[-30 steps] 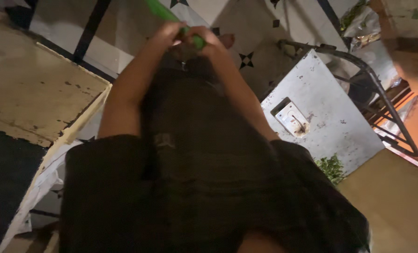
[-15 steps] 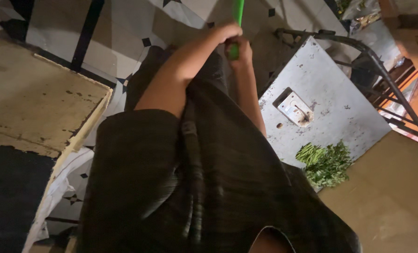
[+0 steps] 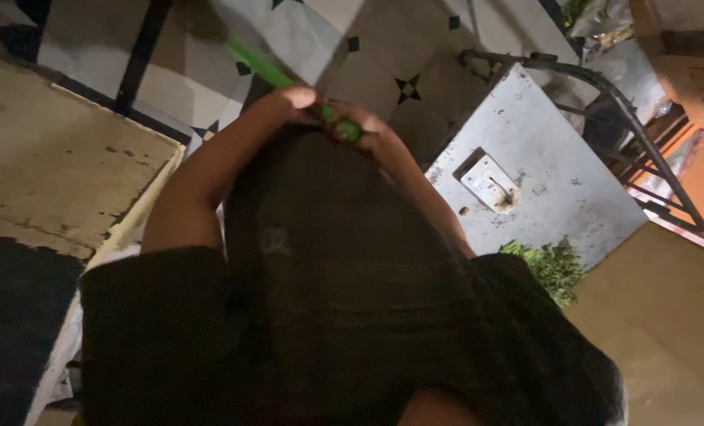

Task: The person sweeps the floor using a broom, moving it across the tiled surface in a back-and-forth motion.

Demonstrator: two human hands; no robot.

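Nearest the camera, a dark garment (image 3: 344, 315) fills the lower centre of the view and hides the torso and legs. Both forearms extend forward from it and converge near the top centre.

The left hand (image 3: 295, 101) is closed around a green handle (image 3: 277, 76). The right hand (image 3: 367, 130) is closed around the same handle, just beside the left hand and nearer the handle's end. A short green section shows between the two hands. The handle runs diagonally from the hands up and to the left, over the floor. Its far end is blurred and runs toward the top of the view; what it carries cannot be determined.

To the left, a worn pale surface (image 3: 52, 166) with chipped paint lies beside the left arm. To the right, a grey metal panel (image 3: 541, 158) with a small latch plate (image 3: 487, 183) stands near the right arm. A bunch of green leaves (image 3: 553, 267) lies at the panel's near edge.

Beyond the hands, the tiled floor (image 3: 383, 39) shows pale tiles with small black star insets. A dark tubular frame (image 3: 628, 118) stands behind the panel.
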